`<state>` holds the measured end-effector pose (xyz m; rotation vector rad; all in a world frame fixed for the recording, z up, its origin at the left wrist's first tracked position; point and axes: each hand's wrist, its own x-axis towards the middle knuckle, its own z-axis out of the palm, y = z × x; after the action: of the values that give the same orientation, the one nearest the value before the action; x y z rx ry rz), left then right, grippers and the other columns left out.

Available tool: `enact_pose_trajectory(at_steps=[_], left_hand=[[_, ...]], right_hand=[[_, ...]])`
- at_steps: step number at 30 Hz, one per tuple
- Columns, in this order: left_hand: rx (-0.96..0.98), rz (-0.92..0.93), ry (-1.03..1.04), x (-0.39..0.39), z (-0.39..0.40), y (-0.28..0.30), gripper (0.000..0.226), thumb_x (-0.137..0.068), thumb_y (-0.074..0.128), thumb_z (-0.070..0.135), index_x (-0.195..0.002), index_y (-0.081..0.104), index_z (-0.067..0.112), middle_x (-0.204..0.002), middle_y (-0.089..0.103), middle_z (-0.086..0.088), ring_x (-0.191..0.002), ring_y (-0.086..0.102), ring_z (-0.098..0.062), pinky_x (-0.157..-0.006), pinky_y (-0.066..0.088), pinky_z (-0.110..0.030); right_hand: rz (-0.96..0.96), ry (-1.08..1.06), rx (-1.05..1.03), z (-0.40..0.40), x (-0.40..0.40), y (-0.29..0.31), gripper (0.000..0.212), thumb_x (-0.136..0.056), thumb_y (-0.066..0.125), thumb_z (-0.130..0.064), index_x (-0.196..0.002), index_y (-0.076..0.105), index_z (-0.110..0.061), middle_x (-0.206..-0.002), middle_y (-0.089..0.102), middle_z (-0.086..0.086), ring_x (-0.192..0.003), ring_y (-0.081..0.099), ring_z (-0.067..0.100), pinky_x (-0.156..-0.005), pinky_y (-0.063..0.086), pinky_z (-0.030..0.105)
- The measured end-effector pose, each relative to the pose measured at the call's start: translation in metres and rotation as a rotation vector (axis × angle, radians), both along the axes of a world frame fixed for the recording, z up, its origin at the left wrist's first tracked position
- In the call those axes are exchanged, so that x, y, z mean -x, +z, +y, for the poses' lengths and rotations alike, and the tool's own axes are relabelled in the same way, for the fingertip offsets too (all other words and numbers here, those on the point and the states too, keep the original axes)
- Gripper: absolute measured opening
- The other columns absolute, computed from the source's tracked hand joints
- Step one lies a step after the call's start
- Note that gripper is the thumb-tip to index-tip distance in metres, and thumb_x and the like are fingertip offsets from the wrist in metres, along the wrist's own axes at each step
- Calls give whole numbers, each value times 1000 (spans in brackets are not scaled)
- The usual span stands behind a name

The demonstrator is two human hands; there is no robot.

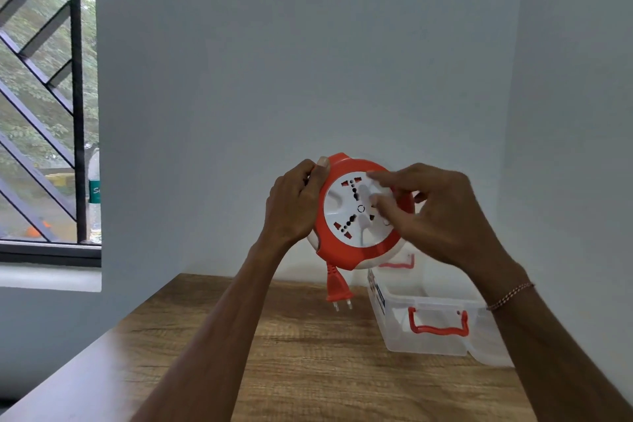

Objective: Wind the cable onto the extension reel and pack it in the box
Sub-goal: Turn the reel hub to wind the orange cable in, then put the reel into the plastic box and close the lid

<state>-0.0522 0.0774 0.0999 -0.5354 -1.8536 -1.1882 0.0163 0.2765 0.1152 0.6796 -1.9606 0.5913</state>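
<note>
Across the lower frame I see the brown wood-grain worktop (308, 353), with the clear plastic box with red handles (428, 315) at lower right. Mid-frame, raised above both, is the round orange-and-white extension reel (346, 216): rigid, light-looking, smooth, best gripped by its rim. My left hand (294, 205) clasps that rim; right hand (435, 212) fingers (383, 178) press the white face, blurred. The orange plug (337, 288) dangles below.

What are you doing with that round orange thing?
A person holds an orange and white extension reel up above a wooden table. The left hand grips its rim, and the right hand has fingers on the white front. The orange plug dangles just below the reel. A clear plastic box with red handles waits open on the table.
</note>
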Motion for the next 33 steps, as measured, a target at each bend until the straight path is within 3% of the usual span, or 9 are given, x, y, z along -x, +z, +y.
enact_pose_trajectory(at_steps=[3,5,8,10,16,23,25,28,33], left_hand=[[-28,-31,-26,-1,3,-1,44,-98,34,54,-78,57,22,-72,65,4,-66,65,-16,-65,52,-33],[-64,-69,-66,-2,6,-2,52,-97,33,57,-83,60,14,-77,68,-3,-70,68,-23,-69,58,-41],[-104,-101,-108,-3,14,-7,54,-101,35,52,-91,63,7,-84,71,-10,-76,70,-29,-77,59,-52],[-124,-114,-128,-5,23,-9,51,-102,35,50,-92,64,8,-85,72,-9,-76,71,-27,-77,59,-53],[-142,-131,-168,-8,46,-19,48,-101,37,50,-97,65,11,-88,73,-6,-77,73,-24,-76,61,-50],[-239,-276,-301,-3,72,-31,66,-99,25,57,-95,65,4,-82,74,-11,-68,72,-20,-56,57,-19],[-157,-259,-264,-2,85,-42,47,-105,34,39,-91,60,2,-78,70,-15,-60,67,-21,-49,53,-20],[110,-274,-223,-4,111,-63,25,-103,46,24,-102,61,4,-91,73,-13,-70,68,-20,-65,60,-33],[633,-300,-122,-9,154,-97,32,-93,60,31,-121,58,16,-111,71,-6,-94,68,-23,-86,57,-41]], right_hand=[[10,-70,306,7,8,-5,46,-80,68,-47,-121,61,-29,-111,66,-5,-88,61,6,-66,46,11],[-167,-81,476,11,13,-16,60,-76,69,-54,-127,51,-31,-115,61,-7,-94,60,8,-65,44,11],[-613,273,711,13,13,-37,72,-66,73,-64,-125,48,-30,-115,64,-6,-95,66,16,-70,57,33],[-760,568,818,11,13,-51,65,-69,77,-55,-123,55,-25,-112,70,2,-96,69,24,-75,58,47],[-613,647,1055,12,13,-66,54,-67,85,-35,-116,64,-25,-109,71,4,-95,69,26,-74,57,49],[-528,551,1189,38,4,-68,52,-62,87,-38,-109,68,-24,-101,74,2,-89,71,24,-69,58,45],[-519,547,1243,51,2,-65,54,-61,88,-36,-109,68,-21,-100,74,4,-89,71,25,-69,58,45],[-508,559,1296,72,-3,-59,54,-61,88,-34,-110,67,-21,-100,74,4,-87,71,25,-67,58,42],[-483,530,1319,100,-9,-53,50,-66,85,-32,-111,65,-21,-101,74,4,-87,71,25,-71,58,46]])
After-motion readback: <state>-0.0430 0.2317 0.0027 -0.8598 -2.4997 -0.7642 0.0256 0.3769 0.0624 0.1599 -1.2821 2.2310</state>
